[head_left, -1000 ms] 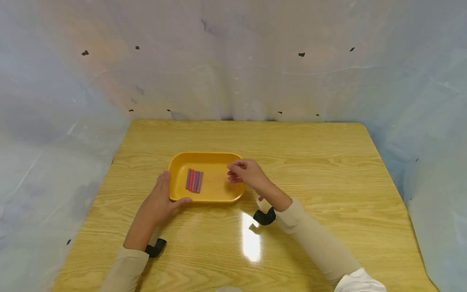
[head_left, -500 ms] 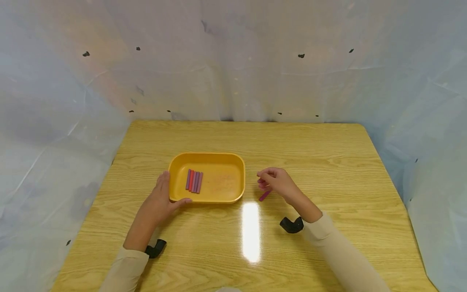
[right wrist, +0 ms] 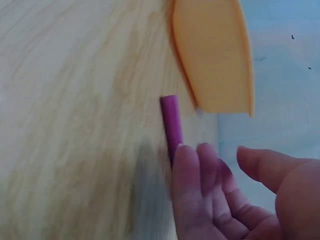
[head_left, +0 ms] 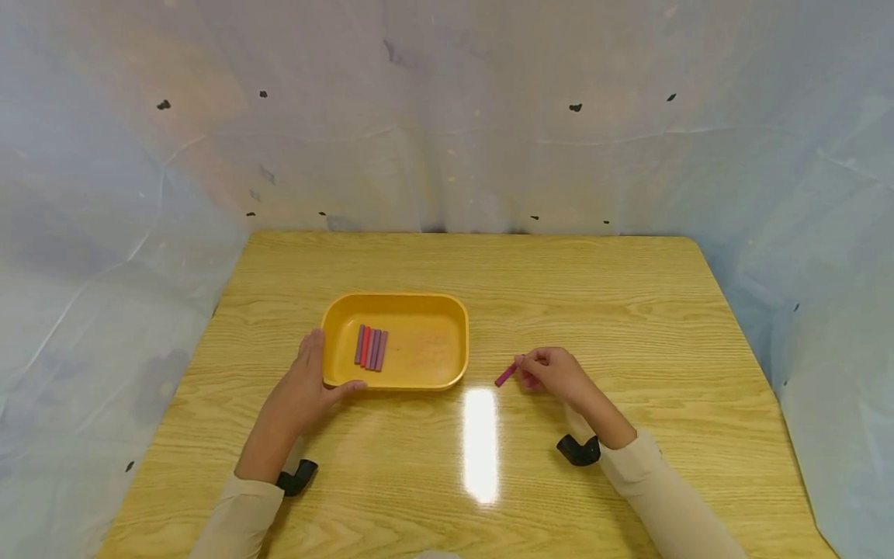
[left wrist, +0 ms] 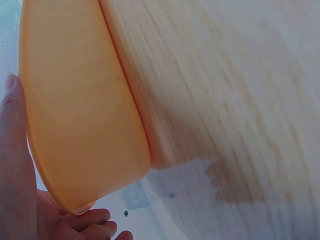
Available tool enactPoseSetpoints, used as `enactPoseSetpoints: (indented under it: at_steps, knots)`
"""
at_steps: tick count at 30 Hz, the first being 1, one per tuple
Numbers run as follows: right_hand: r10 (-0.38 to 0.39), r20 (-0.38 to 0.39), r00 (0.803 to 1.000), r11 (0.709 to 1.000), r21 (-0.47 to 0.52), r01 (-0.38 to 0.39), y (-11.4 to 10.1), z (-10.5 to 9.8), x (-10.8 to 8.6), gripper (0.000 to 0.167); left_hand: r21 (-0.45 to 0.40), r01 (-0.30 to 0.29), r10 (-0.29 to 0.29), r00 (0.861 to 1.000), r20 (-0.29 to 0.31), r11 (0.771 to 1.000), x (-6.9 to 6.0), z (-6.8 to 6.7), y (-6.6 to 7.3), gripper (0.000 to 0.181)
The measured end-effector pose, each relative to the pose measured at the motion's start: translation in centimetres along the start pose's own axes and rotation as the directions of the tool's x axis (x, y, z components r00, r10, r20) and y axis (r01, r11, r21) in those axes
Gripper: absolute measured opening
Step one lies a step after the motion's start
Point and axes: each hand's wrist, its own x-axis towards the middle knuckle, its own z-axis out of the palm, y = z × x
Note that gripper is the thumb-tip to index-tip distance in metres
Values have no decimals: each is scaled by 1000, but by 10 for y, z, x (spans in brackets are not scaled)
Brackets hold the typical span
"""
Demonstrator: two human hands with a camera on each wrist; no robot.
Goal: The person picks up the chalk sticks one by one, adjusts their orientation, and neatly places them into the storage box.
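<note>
In the head view my left hand point(head_left: 303, 388) holds the near left corner of a yellow plastic tray point(head_left: 447, 380), thumb along the front rim and fingers at the left end. Inside, several purple chalk-like sticks point(head_left: 379, 349) and a red one point(head_left: 366, 345) lie side by side at the left. Right of the tray, a magenta chalk-like stick point(head_left: 506, 375) rests on the table, its far end partly hidden by my right hand point(head_left: 555, 373). Seen from the right wrist, the fingertips are at the magenta stick point(right wrist: 171, 117), and the thumb point(right wrist: 265, 167) stands apart from them.
The wooden table point(head_left: 601, 295) extends around the tray, with a bright reflection point(head_left: 480, 442) in front. Pale sheeting point(head_left: 447, 116) surrounds it behind and at both sides. Black wrist mounts point(head_left: 578, 450) project below the hands.
My right hand has moved from over the tray's right end to the right and down to the magenta stick. The left hand and the tray stay in place.
</note>
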Motion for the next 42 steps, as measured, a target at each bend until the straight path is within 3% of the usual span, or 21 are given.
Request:
enactPoseSetpoints:
  at_steps: [8,15,22,25,42]
  knots:
    - [-31,-20,999,985,-171,27,4,7,0,33,-13,11,-11,1000,7,1000,-1,0,0,121]
    - [-73,-74,995,919,-392,38,5,11,5,38,-27,15,-15,1000,12,1000,-1,0,2,121]
    - [-137,-106,985,862,-503,66,-1,17,12,36,-23,10,-10,1000,13,1000,0,0,1,121]
    - [-169,-121,978,840,-538,78,-3,20,14,34,-21,10,-10,1000,16,1000,0,0,0,121]
    - [-181,-129,975,815,-574,76,-13,34,23,20,-22,9,-8,1000,20,1000,0,-2,2,121]
